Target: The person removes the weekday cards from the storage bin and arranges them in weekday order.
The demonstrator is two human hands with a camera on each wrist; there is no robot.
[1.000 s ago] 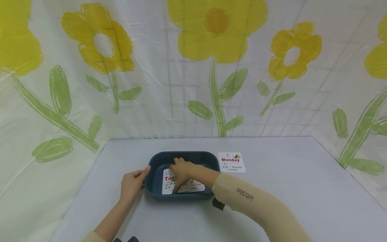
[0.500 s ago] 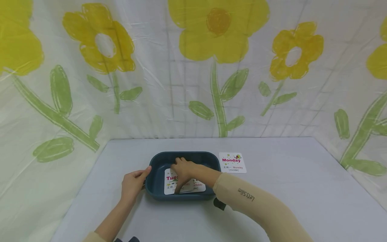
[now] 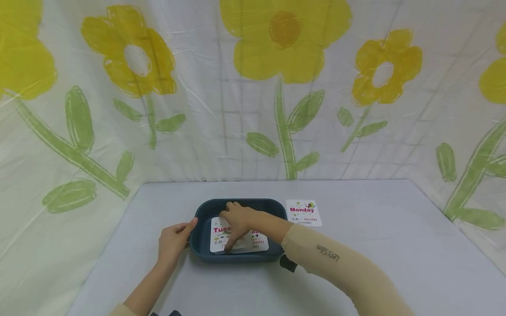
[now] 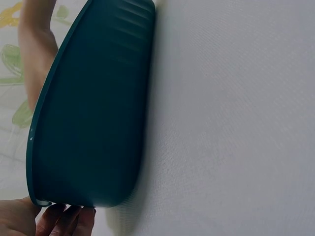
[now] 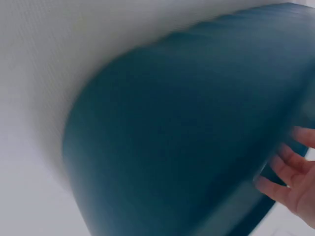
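A dark blue rectangular basin (image 3: 241,259) with rounded corners stands on the white table. My left hand (image 3: 172,241) pinches its left rim; in the left wrist view, thumb and fingers are at the end of the basin wall (image 4: 93,108). Reaching inside, my right hand (image 3: 240,223) spans a white "Tuesday" card (image 3: 215,239), thumb at the near edge and fingers toward the far one. That card sits slightly raised, partly covering a "Thursday" card (image 3: 261,243). The right wrist view shows my right fingers (image 5: 281,169) bent over the rim, blurred. My hand hides the middle of the cards.
A "Monday" card (image 3: 303,213) lies flat on the table (image 3: 375,237), just right of the basin. Behind the table hangs a white curtain (image 3: 197,131) printed with yellow flowers.
My right hand has shifted slightly left and away from me, and the Tuesday card has moved with it, a dark gap showing below its near edge. My left hand stays on the rim.
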